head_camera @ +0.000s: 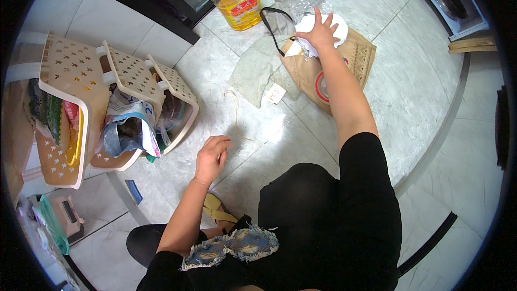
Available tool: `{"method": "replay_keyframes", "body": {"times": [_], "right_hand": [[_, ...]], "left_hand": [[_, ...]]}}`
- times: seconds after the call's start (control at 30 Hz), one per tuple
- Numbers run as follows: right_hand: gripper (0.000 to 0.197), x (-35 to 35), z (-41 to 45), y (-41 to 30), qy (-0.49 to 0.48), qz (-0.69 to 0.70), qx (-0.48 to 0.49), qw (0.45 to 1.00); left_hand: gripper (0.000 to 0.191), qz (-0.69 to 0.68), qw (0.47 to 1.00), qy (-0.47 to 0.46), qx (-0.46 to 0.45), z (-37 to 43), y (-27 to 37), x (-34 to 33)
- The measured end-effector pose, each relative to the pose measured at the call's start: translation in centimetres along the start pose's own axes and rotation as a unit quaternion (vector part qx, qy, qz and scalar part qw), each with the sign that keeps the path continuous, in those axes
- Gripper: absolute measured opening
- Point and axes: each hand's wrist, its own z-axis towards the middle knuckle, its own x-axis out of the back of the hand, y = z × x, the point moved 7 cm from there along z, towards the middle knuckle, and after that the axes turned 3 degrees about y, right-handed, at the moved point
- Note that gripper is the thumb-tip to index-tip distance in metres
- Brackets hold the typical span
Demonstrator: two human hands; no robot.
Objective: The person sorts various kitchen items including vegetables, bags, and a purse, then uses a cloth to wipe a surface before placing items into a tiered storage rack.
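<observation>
My right hand (322, 34) is stretched forward with fingers spread, resting over a round white item (341, 28) whose exact kind I cannot tell. Beneath it a brown bag (301, 70) with a patterned band lies flat on the floor. A black strap (268, 28) loops out at the bag's left. Partly behind my right forearm sits a round clear item with a red rim (320, 87). My left hand (212, 157) hovers above the tiles, fingers loosely bent, with nothing in it. Closest to it is a thin yellowish string (237, 119) on the floor.
A large bottle of yellow oil (239, 6) stands at the back. Grey cloth (254, 68) and a small white packet (276, 93) lie left of the bag. Beige stacked baskets (76, 68) holding bags and vegetables line the left. An open drawer or shelf (464, 24) juts in at upper right.
</observation>
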Motion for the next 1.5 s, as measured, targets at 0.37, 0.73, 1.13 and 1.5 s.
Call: {"method": "replay_keyframes", "body": {"times": [0.37, 0.73, 1.13, 1.5], "right_hand": [[0.060, 2.5, -2.5, 4.7, 0.201, 0.232, 0.091, 0.947], [0.080, 2.4, -20.9, 7.5, -0.214, 0.783, -0.078, 0.578], [0.048, 3.7, -31.7, -6.3, -0.215, 0.366, 0.371, 0.826], [0.023, -3.8, -31.5, -4.9, -0.393, 0.523, 0.120, 0.747]], "left_hand": [[0.024, -0.031, 0.997, -0.058, 0.038, -0.9, -0.7, -2.1], [0.048, -0.363, 0.913, -0.021, 0.188, 6.3, 2.4, -4.8], [0.088, -0.323, 0.909, 0.092, 0.247, 6.4, 2.7, -5.9], [0.028, -0.466, 0.654, 0.340, 0.490, -12.8, -17.0, 1.5]]}}
